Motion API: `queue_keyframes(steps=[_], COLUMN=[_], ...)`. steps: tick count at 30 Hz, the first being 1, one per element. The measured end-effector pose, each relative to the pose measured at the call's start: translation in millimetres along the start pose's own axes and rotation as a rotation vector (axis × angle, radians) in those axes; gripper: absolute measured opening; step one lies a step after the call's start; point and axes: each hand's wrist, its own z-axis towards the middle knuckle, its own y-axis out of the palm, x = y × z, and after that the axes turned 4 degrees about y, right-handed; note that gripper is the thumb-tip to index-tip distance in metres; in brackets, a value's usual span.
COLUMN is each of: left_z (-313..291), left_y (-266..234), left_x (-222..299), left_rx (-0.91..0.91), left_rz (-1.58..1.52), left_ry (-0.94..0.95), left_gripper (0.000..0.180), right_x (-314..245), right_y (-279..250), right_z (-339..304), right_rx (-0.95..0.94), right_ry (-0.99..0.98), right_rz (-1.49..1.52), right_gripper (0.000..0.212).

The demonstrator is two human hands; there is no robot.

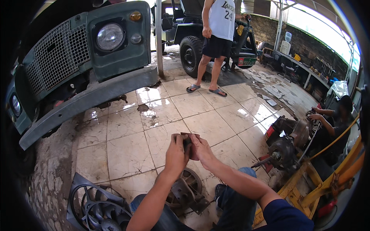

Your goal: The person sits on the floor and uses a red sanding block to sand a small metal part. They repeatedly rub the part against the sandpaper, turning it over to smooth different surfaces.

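My two hands meet above the tiled floor, in front of my knees. My left hand [177,153] is closed round a small dark piece [187,143], mostly hidden by the fingers. With thumb and fingers, my right hand [203,151] pinches a thin reddish-brown sheet [193,155] that looks like sandpaper. The sheet folds close against the dark piece; whether they touch I cannot tell. Under my forearms, a toothed metal wheel [197,181] lies on the floor between my legs, a rusty metal plate [180,195] on it.
A fan in a black shroud [77,200] lies at lower left. A dark green vehicle's bumper [96,98] juts in at left. Ahead stands a person [218,38] by another vehicle. At right, another person [339,119] handles a greasy mechanical assembly [287,144] near a yellow frame [304,188].
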Motion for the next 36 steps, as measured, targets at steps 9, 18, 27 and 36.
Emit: queue_keyframes(steps=[9,18,27,36], left_z=[-8.8,0.7,5.9,2.4], left_y=[0.3,-0.4,-7.0,-13.6], left_x=[11.9,-6.9,-16.5,6.5], left_rx=[-0.116,-0.015,0.020,-0.015], left_rz=[0.024,-0.064,-0.055,-0.126], left_ry=[-0.030,-0.090,-0.097,0.002], left_gripper=[0.033,0.031,0.029,0.032], right_x=[10.5,1.1,-4.1,-7.0], right_y=[-13.2,-4.5,0.9,7.8], right_z=[8.3,3.2,-2.3,-3.7], right_rx=[-0.100,-0.105,-0.035,-0.080], right_ry=[0.005,-0.002,-0.059,-0.147], right_rz=[0.087,0.226,0.152,0.282], right_gripper=[0.046,0.043,0.046,0.046])
